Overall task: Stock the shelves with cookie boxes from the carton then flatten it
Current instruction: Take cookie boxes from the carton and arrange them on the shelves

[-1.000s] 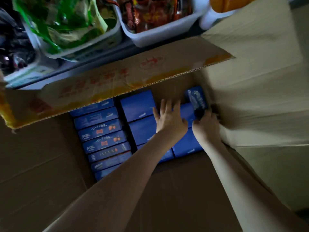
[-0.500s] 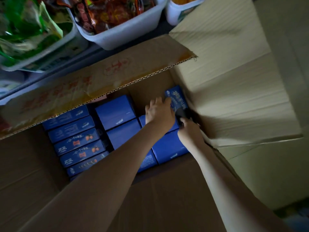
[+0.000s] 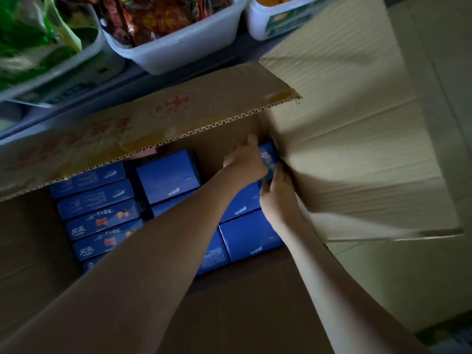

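Note:
An open brown carton holds several blue cookie boxes packed in rows. Both my arms reach into its far right corner. There one blue cookie box stands tilted up against the carton wall. My left hand grips that box from the left side, fingers curled over its top. My right hand holds the same box from the near right side, its fingertips hidden behind the box edge.
The carton's far flap with red print hangs over the back row. Its right flap stands open. Behind, a shelf carries white bins: green packets, red snack bags and a third bin.
My left hand moved from lying flat on the boxes to gripping the tilted box in the corner. The box has risen higher out of the row, and my right hand followed it.

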Motion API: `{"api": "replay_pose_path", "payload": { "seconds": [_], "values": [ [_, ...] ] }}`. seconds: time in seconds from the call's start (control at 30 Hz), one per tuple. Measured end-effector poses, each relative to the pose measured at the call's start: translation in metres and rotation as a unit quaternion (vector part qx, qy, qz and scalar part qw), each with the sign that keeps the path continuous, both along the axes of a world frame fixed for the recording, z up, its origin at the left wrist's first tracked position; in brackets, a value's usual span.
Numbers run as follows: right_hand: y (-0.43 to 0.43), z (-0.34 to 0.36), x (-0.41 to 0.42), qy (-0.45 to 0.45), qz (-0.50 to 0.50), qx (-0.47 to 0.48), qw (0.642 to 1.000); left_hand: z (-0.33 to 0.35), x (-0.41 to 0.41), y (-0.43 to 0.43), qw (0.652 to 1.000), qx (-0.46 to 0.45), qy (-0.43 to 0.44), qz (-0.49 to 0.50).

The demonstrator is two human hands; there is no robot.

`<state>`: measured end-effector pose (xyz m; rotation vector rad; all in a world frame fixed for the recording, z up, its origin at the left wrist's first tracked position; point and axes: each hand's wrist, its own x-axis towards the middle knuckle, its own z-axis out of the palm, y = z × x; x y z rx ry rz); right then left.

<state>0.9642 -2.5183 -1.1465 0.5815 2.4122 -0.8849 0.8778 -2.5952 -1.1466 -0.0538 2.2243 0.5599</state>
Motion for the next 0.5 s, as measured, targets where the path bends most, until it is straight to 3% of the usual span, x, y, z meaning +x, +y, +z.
{"api": "replay_pose_path", "payload": {
  "seconds": [0.2, 0.5],
  "values": [
    [-0.005, 0.011, 0.012, -0.044, 0.064, 0.17, 0.982, 0.012, 0.019, 0.002, 0.996, 0.08, -0.027, 0.009],
    [-0.002, 0.019, 0.02, -0.051, 0.16, 0.282, 0.944, 0.005, 0.058, 0.006, 0.99, 0.132, -0.042, -0.035]
  ]
}}
